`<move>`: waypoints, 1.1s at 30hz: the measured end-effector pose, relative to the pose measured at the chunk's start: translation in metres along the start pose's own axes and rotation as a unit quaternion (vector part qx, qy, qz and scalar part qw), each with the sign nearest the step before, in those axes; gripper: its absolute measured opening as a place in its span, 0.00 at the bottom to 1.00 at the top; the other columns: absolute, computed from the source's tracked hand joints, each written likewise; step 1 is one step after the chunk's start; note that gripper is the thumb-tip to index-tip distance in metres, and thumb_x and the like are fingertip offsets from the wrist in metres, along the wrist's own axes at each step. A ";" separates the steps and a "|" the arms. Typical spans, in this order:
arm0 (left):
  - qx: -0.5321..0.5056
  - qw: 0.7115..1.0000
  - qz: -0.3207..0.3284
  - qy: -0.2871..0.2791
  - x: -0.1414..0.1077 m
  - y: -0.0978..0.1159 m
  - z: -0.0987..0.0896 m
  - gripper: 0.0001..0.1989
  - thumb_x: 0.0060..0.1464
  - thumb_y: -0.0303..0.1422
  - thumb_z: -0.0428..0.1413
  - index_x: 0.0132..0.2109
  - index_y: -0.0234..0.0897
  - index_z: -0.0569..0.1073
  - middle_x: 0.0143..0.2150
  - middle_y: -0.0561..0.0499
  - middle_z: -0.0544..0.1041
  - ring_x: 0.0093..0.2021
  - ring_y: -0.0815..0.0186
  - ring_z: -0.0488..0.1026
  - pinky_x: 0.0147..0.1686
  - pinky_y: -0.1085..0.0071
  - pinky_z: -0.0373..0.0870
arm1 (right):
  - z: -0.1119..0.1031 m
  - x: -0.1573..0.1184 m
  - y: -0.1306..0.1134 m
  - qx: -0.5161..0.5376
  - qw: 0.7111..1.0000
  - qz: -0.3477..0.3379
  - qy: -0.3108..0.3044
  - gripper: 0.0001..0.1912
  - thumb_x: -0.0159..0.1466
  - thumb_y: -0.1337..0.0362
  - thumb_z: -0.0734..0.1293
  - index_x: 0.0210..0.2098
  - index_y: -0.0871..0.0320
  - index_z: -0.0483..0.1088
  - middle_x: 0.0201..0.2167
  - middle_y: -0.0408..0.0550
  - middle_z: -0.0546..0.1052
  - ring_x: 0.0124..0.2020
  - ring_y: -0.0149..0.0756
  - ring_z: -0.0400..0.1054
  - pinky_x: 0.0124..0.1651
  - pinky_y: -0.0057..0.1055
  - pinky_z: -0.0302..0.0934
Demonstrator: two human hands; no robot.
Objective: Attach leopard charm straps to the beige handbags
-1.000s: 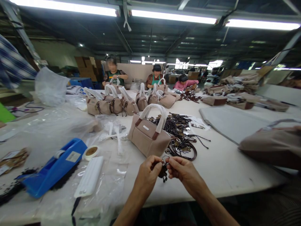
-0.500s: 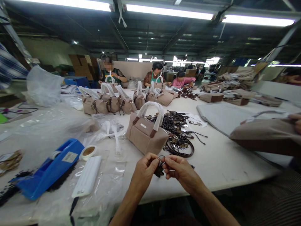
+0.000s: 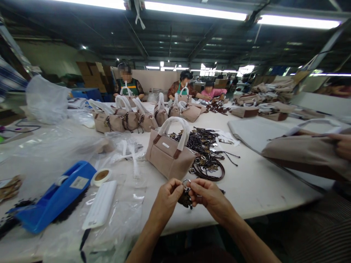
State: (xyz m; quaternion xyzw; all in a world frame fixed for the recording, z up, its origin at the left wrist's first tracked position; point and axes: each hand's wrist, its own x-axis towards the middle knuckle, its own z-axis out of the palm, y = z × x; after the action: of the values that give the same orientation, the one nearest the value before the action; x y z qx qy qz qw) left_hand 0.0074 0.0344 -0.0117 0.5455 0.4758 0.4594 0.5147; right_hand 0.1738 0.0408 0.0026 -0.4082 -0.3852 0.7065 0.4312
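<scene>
Between my fingertips is a silver key ring (image 3: pixel 187 181) with a dark, patterned bag charm (image 3: pixel 185 199) hanging under it. My left hand (image 3: pixel 168 195) pinches the ring's left side, and my right hand (image 3: pixel 210 197) pinches its right side. Just beyond them a beige handbag (image 3: pixel 167 155) stands on the table, its handles wrapped in white. Beside the bag lies a pile of dark braided charms (image 3: pixel 201 142), along with a coiled brown strap (image 3: pixel 221 171). My fingers hide part of the ring and charm.
At left lie a blue tape dispenser (image 3: pixel 55 199), a tape roll (image 3: pixel 101 176), a white power strip (image 3: pixel 100 204) and clear plastic sheets. Several finished-looking handbags (image 3: pixel 109 122) stand farther back. Co-workers sit across the table; at right another person's hand (image 3: pixel 344 146) holds a beige bag (image 3: pixel 301 148).
The view has shifted slightly. Both hands still grip the ring, which now shows a little more between the fingers. The bag held by the person at right has moved slightly left.
</scene>
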 end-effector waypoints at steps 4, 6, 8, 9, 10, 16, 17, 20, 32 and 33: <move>-0.027 1.000 -0.005 -0.009 0.000 -0.003 0.001 0.14 0.55 0.41 0.56 0.33 0.32 0.72 0.27 0.52 0.72 0.29 0.69 0.67 0.31 0.73 0.64 | -0.002 0.001 0.004 -0.004 1.000 -0.025 -0.014 0.22 0.50 0.50 0.77 0.35 0.62 0.76 0.25 0.44 0.74 0.23 0.27 0.65 0.28 0.26 0.61; -0.043 0.999 -0.007 -0.012 0.000 -0.004 0.001 0.15 0.55 0.42 0.56 0.33 0.32 0.72 0.28 0.52 0.73 0.29 0.69 0.67 0.31 0.73 0.65 | -0.002 0.001 0.003 -0.025 0.999 -0.037 -0.009 0.22 0.50 0.50 0.76 0.33 0.62 0.76 0.23 0.43 0.73 0.22 0.27 0.63 0.27 0.26 0.59; -0.053 0.999 -0.007 -0.013 0.000 -0.005 0.002 0.15 0.55 0.42 0.56 0.33 0.33 0.72 0.27 0.52 0.73 0.28 0.69 0.68 0.31 0.73 0.65 | 0.000 0.001 0.001 -0.064 0.996 -0.057 0.003 0.21 0.51 0.49 0.75 0.31 0.62 0.77 0.20 0.42 0.71 0.22 0.27 0.61 0.27 0.27 0.56; -0.056 0.998 -0.004 -0.011 0.000 -0.006 0.003 0.15 0.56 0.42 0.55 0.33 0.33 0.72 0.27 0.52 0.73 0.28 0.68 0.69 0.30 0.73 0.65 | 0.000 0.001 -0.001 -0.086 0.994 -0.068 0.014 0.21 0.51 0.48 0.75 0.30 0.62 0.77 0.20 0.42 0.71 0.22 0.27 0.60 0.27 0.27 0.56; -0.059 0.998 0.001 -0.008 0.000 -0.006 0.003 0.15 0.56 0.42 0.55 0.33 0.33 0.72 0.27 0.52 0.74 0.28 0.68 0.69 0.31 0.73 0.66 | 0.001 0.001 -0.002 -0.107 0.991 -0.078 0.026 0.21 0.51 0.48 0.74 0.30 0.62 0.77 0.19 0.42 0.70 0.23 0.28 0.60 0.28 0.27 0.55; -0.065 0.998 0.007 0.002 -0.003 -0.003 0.006 0.14 0.57 0.41 0.54 0.34 0.33 0.71 0.27 0.51 0.73 0.28 0.67 0.70 0.31 0.72 0.67 | 0.002 0.003 0.002 -0.160 0.977 -0.130 0.059 0.17 0.56 0.50 0.72 0.29 0.60 0.75 0.26 0.42 0.73 0.31 0.32 0.63 0.38 0.28 0.58; -0.048 0.999 0.010 -0.003 -0.003 0.000 0.005 0.14 0.57 0.41 0.54 0.34 0.33 0.71 0.27 0.51 0.73 0.28 0.67 0.70 0.31 0.72 0.67 | 0.003 0.003 0.002 -0.150 0.977 -0.135 0.064 0.16 0.57 0.51 0.71 0.30 0.60 0.75 0.27 0.42 0.74 0.32 0.32 0.64 0.39 0.28 0.59; 0.063 0.995 0.066 0.030 0.007 0.012 -0.004 0.13 0.58 0.39 0.53 0.34 0.34 0.73 0.29 0.51 0.73 0.31 0.66 0.70 0.34 0.71 0.66 | 0.006 0.007 0.001 -0.104 0.982 -0.137 0.077 0.16 0.60 0.51 0.69 0.31 0.59 0.72 0.28 0.43 0.74 0.31 0.32 0.66 0.37 0.28 0.60; 0.229 0.968 0.100 -0.017 0.150 0.055 -0.040 0.17 0.48 0.32 0.54 0.45 0.31 0.74 0.36 0.48 0.77 0.28 0.67 0.70 0.27 0.73 0.64 | 0.005 0.048 -0.023 -0.057 0.984 -0.136 0.103 0.18 0.58 0.49 0.69 0.31 0.58 0.65 0.24 0.40 0.72 0.21 0.27 0.64 0.22 0.23 0.60; 0.233 0.967 0.095 -0.040 0.156 0.055 -0.040 0.15 0.46 0.32 0.55 0.42 0.31 0.75 0.32 0.50 0.77 0.25 0.68 0.68 0.24 0.73 0.62 | 0.004 0.052 -0.023 -0.056 0.983 -0.139 0.103 0.18 0.58 0.49 0.69 0.31 0.58 0.65 0.24 0.41 0.73 0.22 0.28 0.65 0.24 0.23 0.61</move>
State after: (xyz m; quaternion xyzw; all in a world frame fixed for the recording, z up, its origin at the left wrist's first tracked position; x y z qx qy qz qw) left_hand -0.0102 0.1931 0.0469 0.7112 0.4949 0.3600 0.3460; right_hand 0.1619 0.0955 0.0121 -0.4448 -0.4308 0.5707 0.5393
